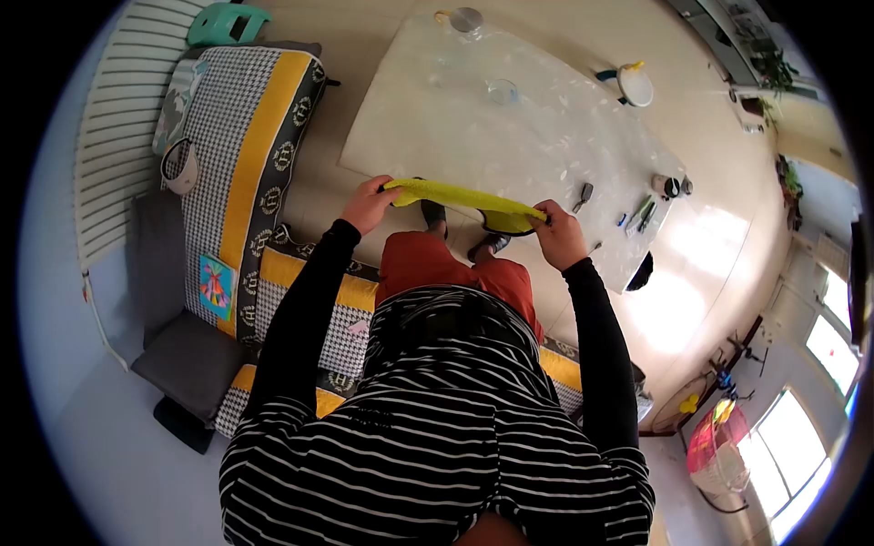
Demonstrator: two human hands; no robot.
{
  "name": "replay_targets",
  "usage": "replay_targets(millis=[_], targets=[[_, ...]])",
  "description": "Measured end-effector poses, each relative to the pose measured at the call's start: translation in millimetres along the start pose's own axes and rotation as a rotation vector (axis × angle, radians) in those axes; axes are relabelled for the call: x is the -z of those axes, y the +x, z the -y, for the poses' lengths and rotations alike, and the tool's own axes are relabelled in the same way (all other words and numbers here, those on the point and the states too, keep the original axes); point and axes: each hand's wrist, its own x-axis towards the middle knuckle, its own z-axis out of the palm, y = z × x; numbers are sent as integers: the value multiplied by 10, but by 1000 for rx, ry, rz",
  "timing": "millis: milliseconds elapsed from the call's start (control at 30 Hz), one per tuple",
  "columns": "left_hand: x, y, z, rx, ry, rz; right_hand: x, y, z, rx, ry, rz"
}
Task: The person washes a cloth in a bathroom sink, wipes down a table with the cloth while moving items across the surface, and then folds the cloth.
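Observation:
A yellow-green cloth is stretched between my two hands, above my feet and beside the near edge of the pale table. My left hand pinches its left end, with the fingers closed on it. At the other end, my right hand grips the cloth's corner between thumb and fingers. The upper edge of the cloth is pulled fairly straight, and a dark-edged part hangs down near my right hand.
The pale table bears a glass bowl, a dark brush and a jar. A sofa with a checked cover runs along the left and behind my legs. A white stool stands past the table.

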Motion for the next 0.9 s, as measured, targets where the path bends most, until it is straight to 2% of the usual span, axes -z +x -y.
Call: replay_targets(millis=[33,167,267,300,367,467,567,600,633,700,767,867,900], targets=[[33,14,-62,-33,73,23,-20,-44,17,-3,-39,7],[-60,61,-266,-83,336,-177,-151,-132,130,-29,-50,-78],[-254,49,-487,-74,345,-361,-198,-178,304,30,-15,-179],[-253,75,-502,-88,342,-373,-201,-191,355,62,5,-218],[-265,131,-529,-117,335,-396,-108,-192,518,-43,126,-289],[-295,-63,-990,-190,349,-395,8,-144,684,-171,207,-408],[-497,-311,-1425,-307,415,-423,-17,-157,862,-75,250,-391],[-592,-430,-1604,-297,349,-372,-44,-172,981,-72,282,-363],[-713,-562,-1783,-288,285,-320,-86,-199,1073,51,235,-406],[-882,-726,-1894,-278,178,-207,-23,-285,1397,-87,447,-178],[-969,-712,-1711,-279,-125,-18,-186,-312,1406,277,435,-284],[-1064,-917,-1801,-388,-411,39,0,-551,1634,324,438,-138],[-1067,-959,-1826,-383,-418,30,45,-608,1678,337,423,-98]])
